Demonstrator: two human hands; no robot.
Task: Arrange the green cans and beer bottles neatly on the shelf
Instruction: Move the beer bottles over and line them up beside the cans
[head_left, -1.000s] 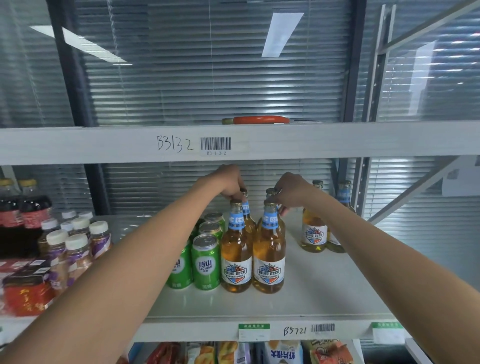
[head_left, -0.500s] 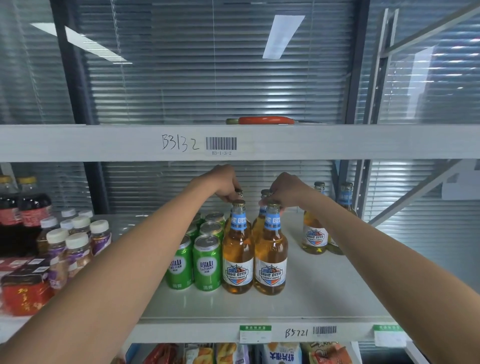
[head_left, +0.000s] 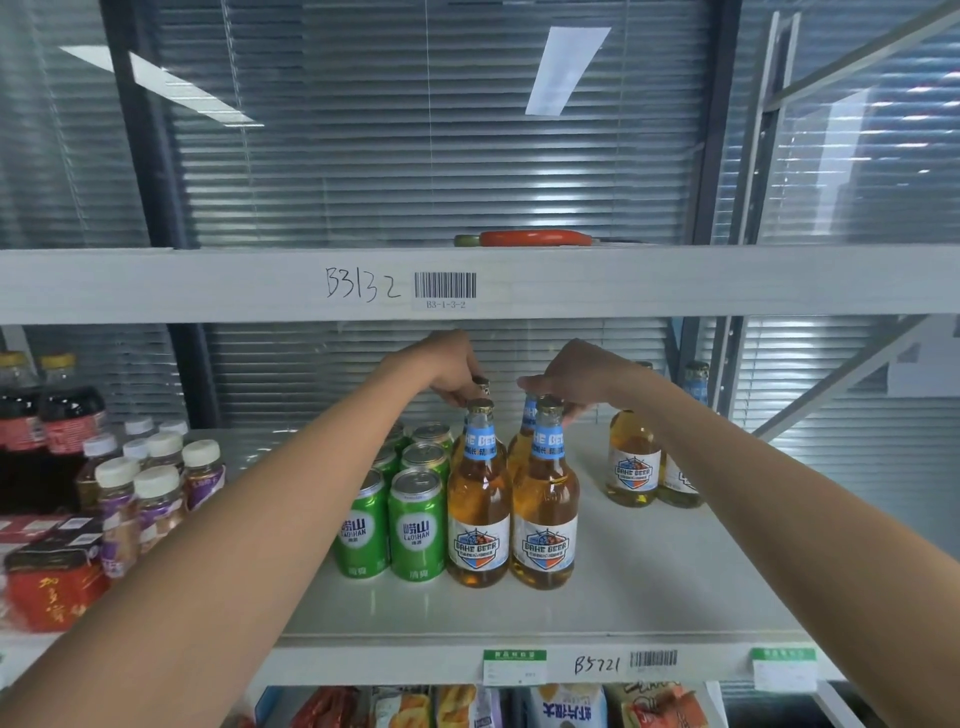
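Observation:
Several green cans (head_left: 417, 525) stand in two rows on the white shelf (head_left: 649, 587), mid-left. Right beside them stand amber beer bottles with blue neck labels: two at the front (head_left: 479, 499) (head_left: 544, 499) and two more behind them, mostly hidden. My left hand (head_left: 454, 366) pinches the cap of the rear left bottle (head_left: 483, 387). My right hand (head_left: 576, 371) grips the top of the rear right bottle (head_left: 529, 415). Two more beer bottles (head_left: 632, 462) stand apart at the back right.
Small white-capped bottles (head_left: 156, 483) and dark cola bottles (head_left: 52, 431) stand at the left, with a red box (head_left: 49, 592) in front. The upper shelf beam (head_left: 208, 283) hangs close above my hands. Snack packs (head_left: 566, 706) lie below.
Both hands have stayed on the tops of the rear bottles, and the rear pair has shifted slightly closer behind the front pair. My view has tilted a little.

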